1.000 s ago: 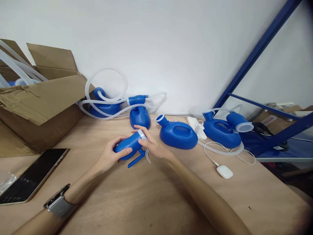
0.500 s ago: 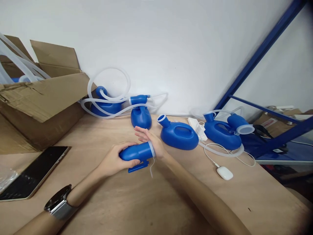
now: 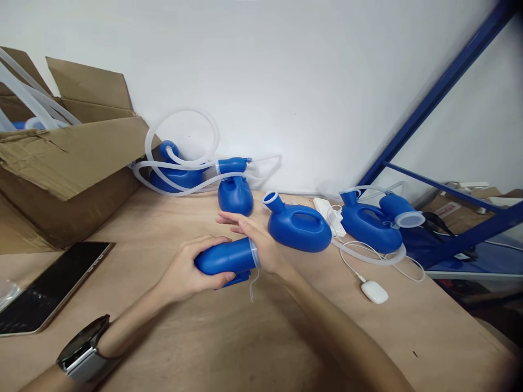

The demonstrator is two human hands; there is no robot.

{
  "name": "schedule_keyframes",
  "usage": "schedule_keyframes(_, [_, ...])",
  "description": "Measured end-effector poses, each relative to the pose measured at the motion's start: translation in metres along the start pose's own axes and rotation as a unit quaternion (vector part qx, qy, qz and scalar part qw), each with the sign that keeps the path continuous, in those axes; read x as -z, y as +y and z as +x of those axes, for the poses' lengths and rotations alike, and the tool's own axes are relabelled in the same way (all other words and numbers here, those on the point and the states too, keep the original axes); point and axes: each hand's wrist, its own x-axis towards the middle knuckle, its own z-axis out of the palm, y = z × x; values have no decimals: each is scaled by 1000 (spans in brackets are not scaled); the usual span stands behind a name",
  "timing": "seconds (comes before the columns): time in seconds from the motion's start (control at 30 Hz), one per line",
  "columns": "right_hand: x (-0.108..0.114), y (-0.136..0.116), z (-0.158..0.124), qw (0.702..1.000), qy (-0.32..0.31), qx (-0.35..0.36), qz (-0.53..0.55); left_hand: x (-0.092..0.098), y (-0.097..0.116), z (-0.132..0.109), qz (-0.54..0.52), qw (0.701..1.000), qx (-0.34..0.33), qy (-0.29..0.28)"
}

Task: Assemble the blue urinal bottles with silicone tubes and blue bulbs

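Observation:
My left hand point(image 3: 183, 272) is wrapped round a blue plastic funnel cup point(image 3: 224, 257) held on its side just above the wooden table point(image 3: 245, 337). The cup's wide mouth, ringed by a clear rim point(image 3: 255, 255), points right into the palm of my right hand point(image 3: 255, 239). That hand's fingers are stretched out flat and pressed against the rim. A thin clear strap hangs down from the rim. A blue handle shows under the cup.
A blue bottle with a spout point(image 3: 298, 226) lies just right of my hands, another blue bottle point(image 3: 235, 195) behind them. More bottles with clear tubing point(image 3: 180, 163) lie at the back, and one set point(image 3: 371, 223) at the right. Cardboard box point(image 3: 61, 163) left, tablet point(image 3: 44, 288), white earbud case point(image 3: 375, 292).
The cup has turned from tilted up to lying level, its mouth now to the right. My right hand went from pinching the rim to lying flat against it.

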Motion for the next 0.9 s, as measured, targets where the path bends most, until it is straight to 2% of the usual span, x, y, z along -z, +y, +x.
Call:
schedule_keyframes(0.07, [2,10,9,999,30,-10,18,-1,-2,2,-28,999,36,-4])
schedule_keyframes(0.13, [8,19,18,995,91,-17,32,-3,-7,5,-67,994,89,7])
schedule_keyframes(0.23, [25,25,23,984,175,-22,-21,-4,-19,11,-124,975,174,59])
schedule_keyframes(0.3, [37,23,20,986,139,-53,-80,-2,-29,15,-163,959,206,110])
schedule_keyframes(0.37, [44,18,16,988,47,-103,-109,2,-39,18,-197,944,214,153])
schedule_keyframes(0.43, [42,16,12,983,-14,-128,-130,4,-45,19,-207,939,211,175])
schedule_keyframes(0.47, [39,15,11,981,-19,-123,-146,4,-46,19,-202,940,212,177])
schedule_keyframes(0.63, [20,21,11,978,34,-35,-202,-1,-43,17,-193,943,210,169])
schedule_keyframes(0.77, [23,27,10,973,67,32,-217,-1,-45,16,-224,935,213,173])
schedule_keyframes(0.9, [26,38,7,935,94,144,-311,-1,-47,15,-261,929,211,155])
